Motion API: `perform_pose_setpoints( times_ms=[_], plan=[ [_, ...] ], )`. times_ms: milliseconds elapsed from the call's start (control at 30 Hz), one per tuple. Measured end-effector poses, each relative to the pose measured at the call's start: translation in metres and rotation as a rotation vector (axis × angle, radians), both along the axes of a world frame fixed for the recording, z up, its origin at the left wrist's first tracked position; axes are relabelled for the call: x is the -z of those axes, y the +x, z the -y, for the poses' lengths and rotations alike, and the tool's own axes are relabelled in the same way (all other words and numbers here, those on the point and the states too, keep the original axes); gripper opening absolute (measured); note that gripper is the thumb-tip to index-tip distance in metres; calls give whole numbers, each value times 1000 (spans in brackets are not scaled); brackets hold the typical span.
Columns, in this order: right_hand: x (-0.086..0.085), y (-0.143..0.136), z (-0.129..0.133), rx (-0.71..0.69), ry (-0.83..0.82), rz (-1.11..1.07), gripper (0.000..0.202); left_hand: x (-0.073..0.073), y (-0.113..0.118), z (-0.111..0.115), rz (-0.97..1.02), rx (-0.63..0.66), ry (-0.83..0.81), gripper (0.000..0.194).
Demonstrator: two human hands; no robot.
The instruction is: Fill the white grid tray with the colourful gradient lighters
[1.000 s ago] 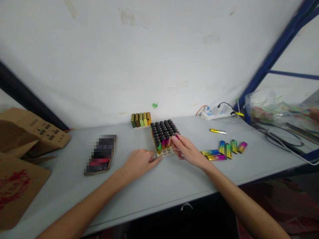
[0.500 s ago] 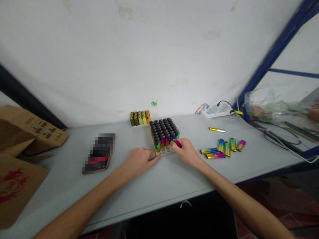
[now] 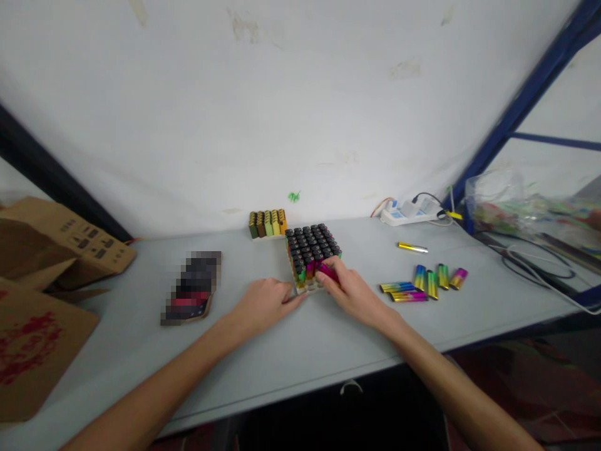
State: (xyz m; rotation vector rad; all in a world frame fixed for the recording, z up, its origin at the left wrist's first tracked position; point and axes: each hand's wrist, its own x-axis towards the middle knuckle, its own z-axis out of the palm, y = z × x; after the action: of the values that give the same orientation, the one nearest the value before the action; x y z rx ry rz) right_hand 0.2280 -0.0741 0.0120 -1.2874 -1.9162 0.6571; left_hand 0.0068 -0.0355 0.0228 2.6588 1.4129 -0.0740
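A pale holed tray [image 3: 313,289] is packed with upright lighters [image 3: 312,241], black on top with rainbow-coloured bodies. At its front left corner, my left hand [image 3: 265,304] is closed, fingers curled and thumb lying along the front edge. My right hand [image 3: 352,289] pinches a magenta lighter [image 3: 328,270], tilted over the front rows on the right. Its lower end is hard to make out. To the right of that hand, several loose shiny gradient-coloured lighters [image 3: 432,285] lie on the grey table [image 3: 291,363].
A second tray of green, brown and yellow lighters [image 3: 267,224] stands by the wall. On the left are a pixelated phone-like slab [image 3: 192,288] and cardboard boxes [image 3: 42,351]. A power strip [image 3: 406,213] with cables and a thin gold-and-silver stick [image 3: 412,247] are at the right.
My right hand has moved slightly left and inward over the tray's front rows with the magenta lighter, which now tilts more. My left hand stays at the corner. The view has shifted slightly.
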Motion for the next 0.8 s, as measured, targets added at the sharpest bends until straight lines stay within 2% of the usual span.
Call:
perform_pose_setpoints(
  times_ms=[100,200,333,633,800],
  plan=[
    [-7,4,4,-77,168,110,20,3,-1,-1,26,-6,-1,54],
    [-14,7,-2,-28,258,209,24,5,-2,-2,52,4,-1,54],
    [-18,7,-17,42,218,197,26,4,-2,-2,44,16,3,53],
    [-3,0,-25,1,167,359,12,0,0,0,4,-3,-9,51],
    [-12,-2,-25,-51,139,495,16,2,-1,-1,0,8,-2,51]
  ],
)
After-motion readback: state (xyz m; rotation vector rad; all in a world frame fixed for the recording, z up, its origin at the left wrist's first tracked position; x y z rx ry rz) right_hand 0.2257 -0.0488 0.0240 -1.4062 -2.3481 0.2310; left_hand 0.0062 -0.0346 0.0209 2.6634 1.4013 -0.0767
